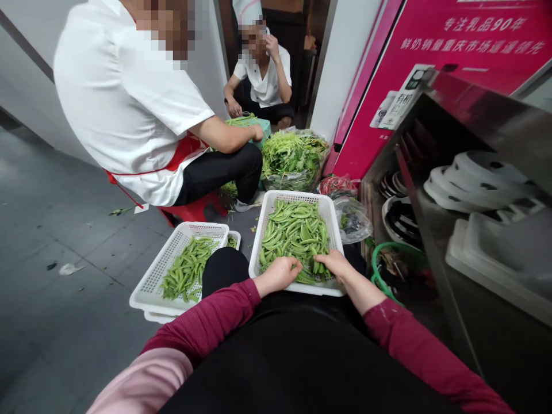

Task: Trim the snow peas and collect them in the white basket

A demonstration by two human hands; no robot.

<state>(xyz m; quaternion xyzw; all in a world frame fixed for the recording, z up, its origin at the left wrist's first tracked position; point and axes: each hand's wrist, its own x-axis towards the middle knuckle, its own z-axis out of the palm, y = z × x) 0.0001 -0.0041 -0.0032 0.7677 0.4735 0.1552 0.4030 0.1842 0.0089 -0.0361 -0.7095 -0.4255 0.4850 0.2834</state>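
Observation:
A white perforated basket (257, 241) full of green pea pods (295, 230) rests on my lap. At its near left edge, my left hand (280, 273) has its fingers pinched together over the pods; whatever is between them is too small to make out. My right hand (334, 264) is at the near right part of the basket, its fingers closed on a green pod. The two hands are a short gap apart. Lower on the left stands a second white basket (150, 282), with more pea pods (190, 267) in it.
A person in a white shirt (129, 86) sits on a red stool (196, 208) at the left; another person (263, 75) crouches behind. Leafy greens (293, 152) in a bag lie ahead. To the right are a green basket (379, 270) and a metal shelf (425, 230) with white containers.

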